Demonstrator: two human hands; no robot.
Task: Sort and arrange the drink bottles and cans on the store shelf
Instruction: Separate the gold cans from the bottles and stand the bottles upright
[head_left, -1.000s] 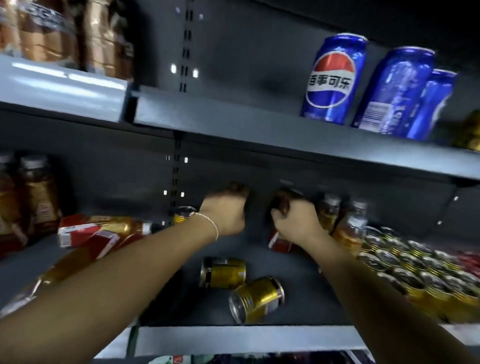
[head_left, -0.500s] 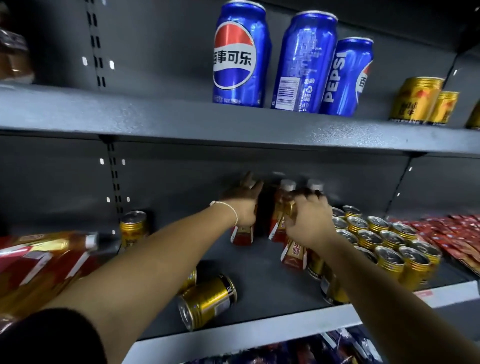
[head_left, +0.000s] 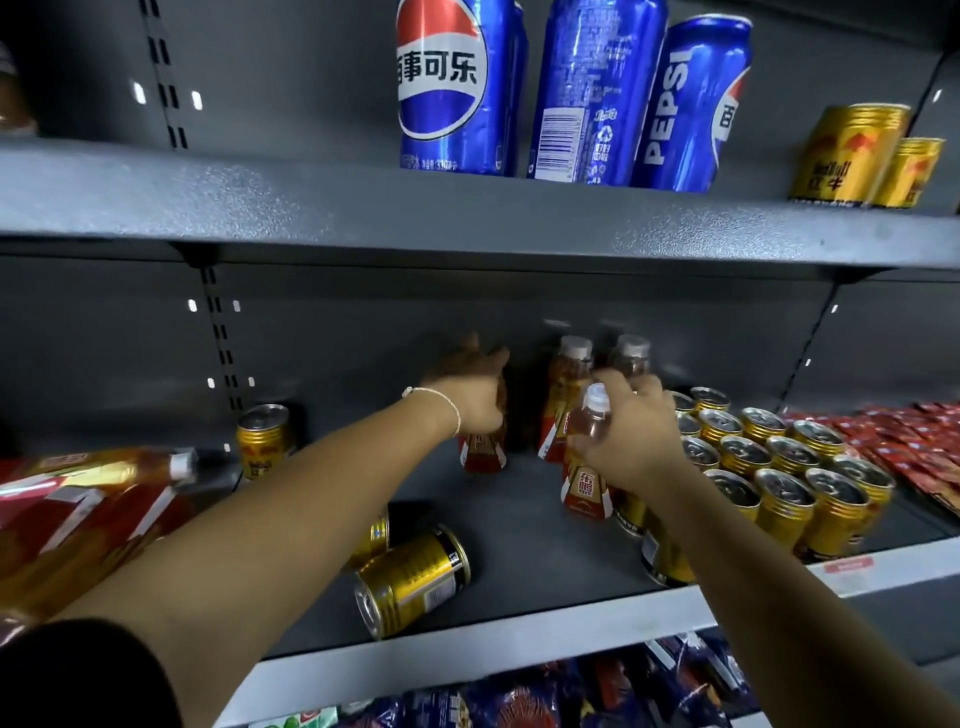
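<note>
On the middle shelf (head_left: 519, 530), my right hand (head_left: 631, 431) grips a small amber drink bottle (head_left: 584, 467) with a white cap and red-gold label, upright near the gold cans. My left hand (head_left: 475, 389) holds another small bottle (head_left: 480, 452) further back, its top hidden by the hand. Two more small bottles (head_left: 569, 379) stand at the back between my hands. A gold can (head_left: 410, 579) lies on its side at the front, a second one partly hidden under my left arm.
Several upright gold cans (head_left: 779, 467) fill the shelf's right part, red packets (head_left: 904, 441) beyond them. One gold can (head_left: 262, 439) stands at the left, by large amber bottles (head_left: 78, 499) lying down. Three blue Pepsi cans (head_left: 576, 93) and gold cans (head_left: 852, 156) stand above.
The view has moved closer and leftward. My right hand has shifted its small bottle a little forward, showing its white cap; my left hand stays on its bottle at the back.
</note>
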